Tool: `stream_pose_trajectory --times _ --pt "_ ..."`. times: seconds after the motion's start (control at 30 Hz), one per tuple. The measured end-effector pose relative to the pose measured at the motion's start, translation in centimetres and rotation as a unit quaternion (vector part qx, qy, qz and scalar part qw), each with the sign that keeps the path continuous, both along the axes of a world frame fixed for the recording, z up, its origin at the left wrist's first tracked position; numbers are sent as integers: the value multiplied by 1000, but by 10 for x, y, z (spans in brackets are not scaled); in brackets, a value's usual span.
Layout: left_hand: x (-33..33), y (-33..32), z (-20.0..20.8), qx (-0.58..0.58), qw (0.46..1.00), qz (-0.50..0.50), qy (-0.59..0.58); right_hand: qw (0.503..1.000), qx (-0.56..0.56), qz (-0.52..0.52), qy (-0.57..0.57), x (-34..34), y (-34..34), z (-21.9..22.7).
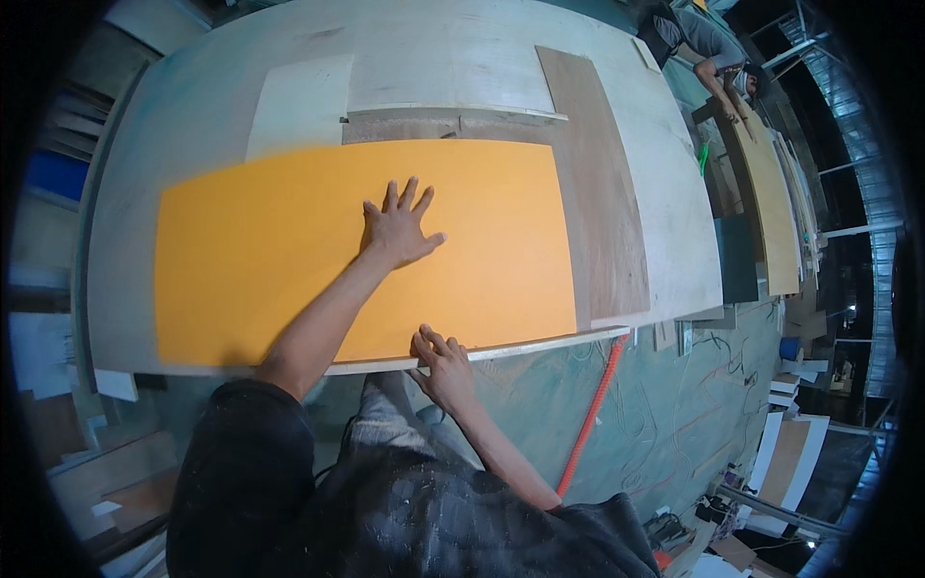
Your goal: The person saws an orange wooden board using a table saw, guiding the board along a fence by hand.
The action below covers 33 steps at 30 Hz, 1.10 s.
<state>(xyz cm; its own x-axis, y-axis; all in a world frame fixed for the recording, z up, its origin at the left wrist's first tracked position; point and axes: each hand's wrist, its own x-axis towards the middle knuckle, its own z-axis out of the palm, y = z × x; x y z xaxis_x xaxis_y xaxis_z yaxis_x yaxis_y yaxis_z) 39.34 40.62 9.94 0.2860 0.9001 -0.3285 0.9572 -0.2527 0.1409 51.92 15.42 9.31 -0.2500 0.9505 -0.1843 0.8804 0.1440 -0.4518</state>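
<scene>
A large yellow-orange panel lies flat on the worktable in front of me. My left hand rests palm down near the panel's middle, fingers spread, holding nothing. At the panel's near edge is my right hand, its bent fingertips on the top face and its thumb against the edge, so it grips there. A pale narrow strip runs along that near edge, passing by the right hand.
Under and behind the panel are a brown wood board, a thin batten and the whitish tabletop. A red-orange hose hangs to the floor on my right, near loose cables. Another person leans over boards at the far right.
</scene>
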Motion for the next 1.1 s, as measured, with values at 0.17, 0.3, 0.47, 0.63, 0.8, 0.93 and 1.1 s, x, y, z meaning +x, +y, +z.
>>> stream_pose_trajectory --times 0.17,0.3,0.47,0.63,0.8,0.93,1.1 --pt "4 -97 14 -20 1000 -7 -1 999 -36 6 19 11 -97 9" --pt "8 -147 16 -28 1000 -14 3 999 -44 8 24 14 -146 18" --pt "6 -151 22 -24 1000 -10 -10 998 -53 -5 36 12 -146 33" --pt "3 -156 20 -21 999 -15 -24 996 -45 -27 78 12 -152 38" --pt "-17 -162 7 34 993 -5 -114 988 -20 -70 137 35 -128 45" --pt "-114 -187 -50 155 936 132 -288 932 207 -298 -16 119 -108 21" --pt "-328 -299 -103 213 796 561 81 900 62 -395 -172 216 -96 17"
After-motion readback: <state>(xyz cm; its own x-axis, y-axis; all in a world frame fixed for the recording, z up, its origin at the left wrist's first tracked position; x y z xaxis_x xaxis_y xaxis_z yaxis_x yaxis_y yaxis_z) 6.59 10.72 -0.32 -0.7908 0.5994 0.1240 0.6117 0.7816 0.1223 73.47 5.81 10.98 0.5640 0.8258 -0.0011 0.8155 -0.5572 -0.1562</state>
